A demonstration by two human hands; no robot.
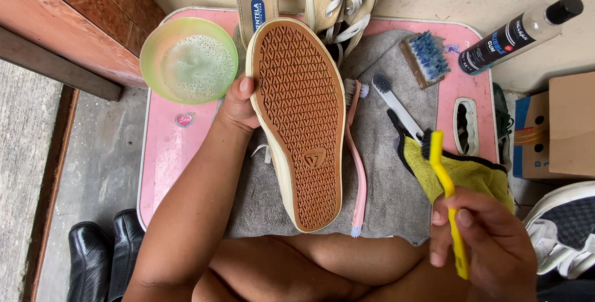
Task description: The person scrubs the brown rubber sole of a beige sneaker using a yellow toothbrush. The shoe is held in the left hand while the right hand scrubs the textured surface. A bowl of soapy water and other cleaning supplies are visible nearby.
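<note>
The left hand (238,106) grips a cream shoe (302,122) sole-up over the grey towel (390,196); the right hand (483,240) is closed on a yellow brush (447,196) clear of it; 1 sole looks unscrubbed, foamy bowl (189,60) ready.

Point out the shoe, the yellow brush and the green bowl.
shoe (302,122): head view, middle of the brown sole.
yellow brush (442,175): head view, handle just below the bristles.
green bowl (150,46): head view, left rim.
</note>
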